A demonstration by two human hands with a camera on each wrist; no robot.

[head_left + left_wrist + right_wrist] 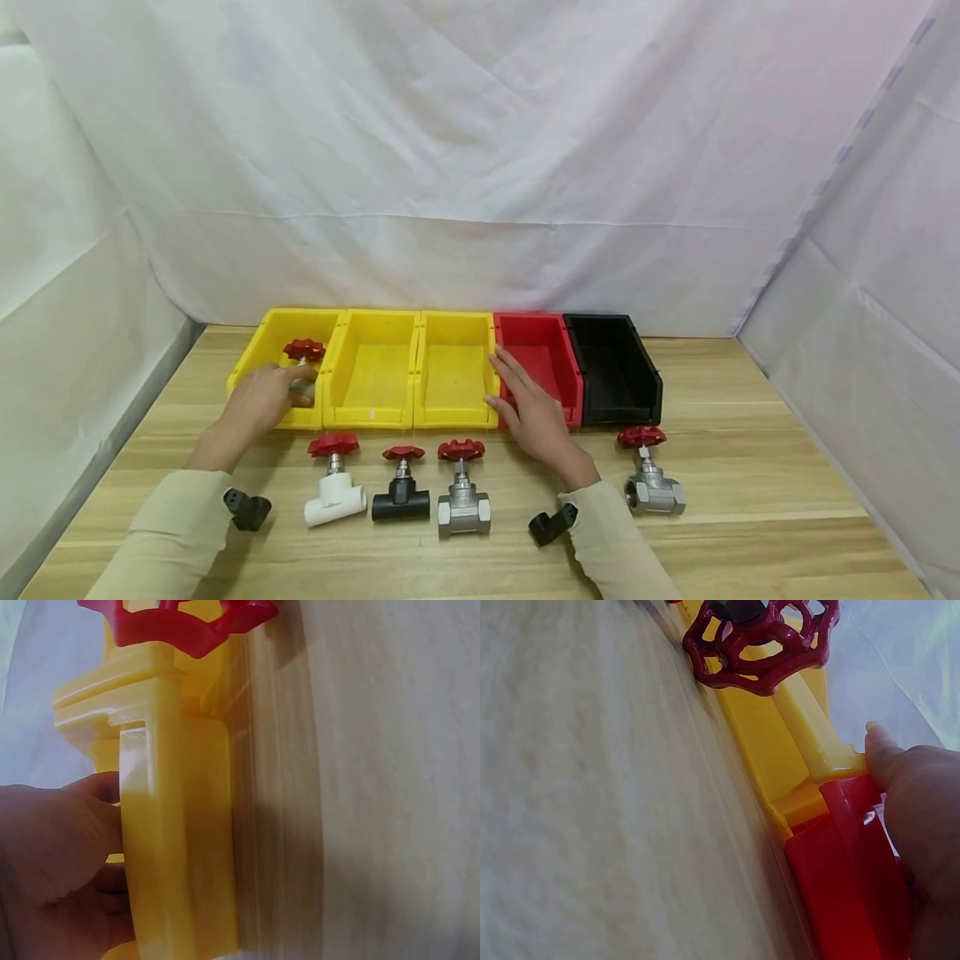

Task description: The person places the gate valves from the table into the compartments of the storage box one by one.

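My left hand (262,400) reaches over the front of the leftmost yellow bin (247,367). Its fingers grip the body of a gate valve with a red handwheel (303,349), which stands handwheel up inside that bin. In the left wrist view the bin's front wall (154,847) hides the valve, and the fingers curl behind it. My right hand (536,417) rests with straight fingers on the front of the red bin (573,392), beside the third yellow bin (453,417). Nothing is held in it; its thumb (881,750) lies near the seam between those two bins.
Between my arms a white valve (335,498), a black valve (401,502) and a metal valve (463,510) stand in front of the bins. Another metal valve (655,490) is right of my right arm. A black bin (622,416) ends the row, before a white curtain (480,267).
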